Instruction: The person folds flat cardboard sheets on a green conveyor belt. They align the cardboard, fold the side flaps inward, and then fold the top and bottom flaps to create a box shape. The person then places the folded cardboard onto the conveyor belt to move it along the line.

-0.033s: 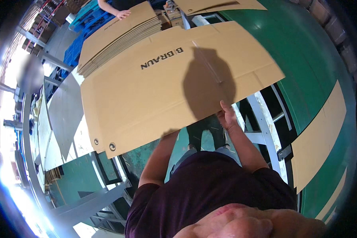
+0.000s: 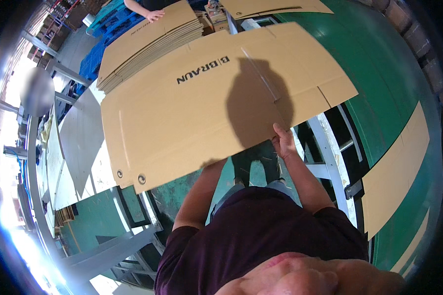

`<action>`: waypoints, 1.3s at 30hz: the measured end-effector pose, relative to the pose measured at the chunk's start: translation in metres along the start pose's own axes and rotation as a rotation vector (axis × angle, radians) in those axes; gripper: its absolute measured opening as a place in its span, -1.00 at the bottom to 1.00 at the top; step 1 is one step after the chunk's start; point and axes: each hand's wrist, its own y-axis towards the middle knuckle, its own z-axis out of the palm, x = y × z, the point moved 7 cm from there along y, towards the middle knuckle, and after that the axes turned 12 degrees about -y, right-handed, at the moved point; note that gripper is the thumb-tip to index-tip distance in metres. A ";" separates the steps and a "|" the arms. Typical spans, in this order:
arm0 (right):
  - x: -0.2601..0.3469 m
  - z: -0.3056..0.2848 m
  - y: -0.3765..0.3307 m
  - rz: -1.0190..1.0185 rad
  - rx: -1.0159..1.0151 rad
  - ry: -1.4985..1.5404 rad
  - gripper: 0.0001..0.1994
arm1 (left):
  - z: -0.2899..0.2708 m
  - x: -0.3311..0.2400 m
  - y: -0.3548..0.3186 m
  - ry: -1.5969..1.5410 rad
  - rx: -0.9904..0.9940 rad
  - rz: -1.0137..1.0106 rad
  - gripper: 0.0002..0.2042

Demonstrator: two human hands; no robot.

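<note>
The big flat cardboard box sheet (image 2: 152, 128) is in front of the person, slanting across the metal frame (image 2: 325, 142); I cannot tell if it rests on it. The right hand (image 2: 284, 142) pinches the near edge, thumb on top. The left hand (image 2: 213, 164) is at that edge too, mostly hidden underneath, so I cannot tell how its fingers are set. The sheet looks light for its size and fairly stiff, but it may bend at its fold lines and feel floppy far out. Two hands spread wide along the long edge should hold it best. Beyond it is a cardboard stack (image 2: 155, 46), with a co-worker's hand (image 2: 155, 15) on top.
</note>
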 end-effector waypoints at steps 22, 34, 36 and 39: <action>0.121 -0.083 0.129 -0.539 -0.311 -0.183 -0.78 | -0.037 -0.002 0.028 0.114 0.331 0.048 -0.58; -0.031 0.149 0.021 -1.193 0.727 -1.414 -0.78 | -0.032 -0.001 0.024 0.117 0.153 0.184 -0.77; -0.033 0.147 0.021 -1.172 0.708 -1.448 -0.78 | -0.035 -0.004 0.023 0.103 0.113 0.194 -0.76; -0.033 0.146 0.025 -1.128 0.706 -1.506 -0.76 | -0.042 -0.002 0.029 0.011 0.066 0.174 -0.72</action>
